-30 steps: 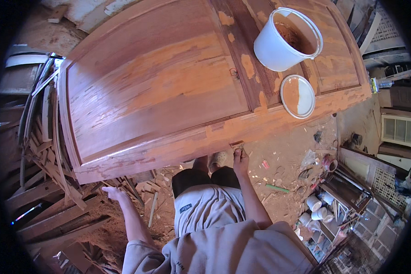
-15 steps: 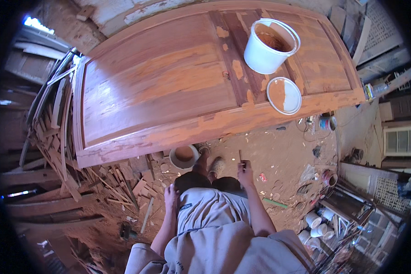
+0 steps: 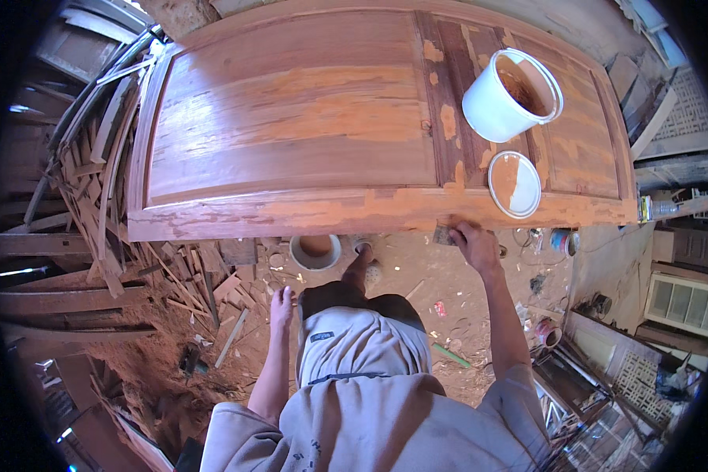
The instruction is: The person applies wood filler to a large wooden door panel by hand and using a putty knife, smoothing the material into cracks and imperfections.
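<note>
Pressing a small dark pad (image 3: 444, 235) against the near edge of the wooden door (image 3: 291, 134), your right hand (image 3: 473, 244) has its fingers curled down on it; what the pad is made of cannot be told. The door lies flat before you, its panels streaked with orange patches. On its right part stands a white bucket (image 3: 505, 101), tilted, with brown liquid inside; just beside it, nearer you, lies a round white lid (image 3: 514, 184), smeared orange. Your left hand (image 3: 281, 305) hangs free by your thigh, fingers loosely spread, holding nothing. Below the door's edge a small round tub (image 3: 315, 252) sits on the dirt floor, near your foot (image 3: 361, 263). Wood offcuts (image 3: 94, 181) pile up at left.
</note>
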`<state>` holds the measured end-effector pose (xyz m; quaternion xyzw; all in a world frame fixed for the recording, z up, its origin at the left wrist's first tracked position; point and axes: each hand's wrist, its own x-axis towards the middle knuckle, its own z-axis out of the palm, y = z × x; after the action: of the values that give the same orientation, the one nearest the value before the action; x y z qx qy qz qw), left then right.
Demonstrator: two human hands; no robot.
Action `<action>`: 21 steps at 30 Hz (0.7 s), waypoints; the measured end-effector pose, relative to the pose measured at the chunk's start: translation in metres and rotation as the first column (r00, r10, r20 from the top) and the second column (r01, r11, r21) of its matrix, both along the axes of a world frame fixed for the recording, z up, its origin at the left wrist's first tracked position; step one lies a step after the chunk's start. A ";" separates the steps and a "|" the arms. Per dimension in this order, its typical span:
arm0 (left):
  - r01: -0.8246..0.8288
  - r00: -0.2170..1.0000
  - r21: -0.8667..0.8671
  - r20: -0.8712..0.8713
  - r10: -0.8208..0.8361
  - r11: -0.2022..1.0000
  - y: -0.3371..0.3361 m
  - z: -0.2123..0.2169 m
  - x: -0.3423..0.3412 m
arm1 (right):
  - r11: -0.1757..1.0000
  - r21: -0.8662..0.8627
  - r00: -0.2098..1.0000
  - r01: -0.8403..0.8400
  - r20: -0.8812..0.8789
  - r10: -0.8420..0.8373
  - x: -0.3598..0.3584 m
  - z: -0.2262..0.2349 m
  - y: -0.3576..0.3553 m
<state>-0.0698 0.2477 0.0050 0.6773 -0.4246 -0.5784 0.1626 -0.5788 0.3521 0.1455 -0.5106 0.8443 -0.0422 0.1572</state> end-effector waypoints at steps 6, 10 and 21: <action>-0.153 0.971 0.080 0.198 0.134 0.985 0.021 -0.047 0.070 | 0.975 -0.103 0.980 -0.199 0.004 0.200 0.014 -0.007 -0.036; -0.147 0.975 0.105 0.181 0.127 0.984 0.007 -0.044 0.016 | 0.958 0.009 0.958 -0.288 0.005 0.288 0.039 -0.004 -0.063; -0.042 0.998 -0.115 -0.055 0.036 0.992 -0.079 -0.013 -0.105 | 0.991 -0.072 0.782 0.117 0.621 -0.047 0.031 0.033 -0.115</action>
<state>-0.1752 0.1683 -0.0081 0.6593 -0.4399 -0.5670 0.2242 -0.5477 0.2370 0.1788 -0.4390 0.7643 -0.2586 0.3952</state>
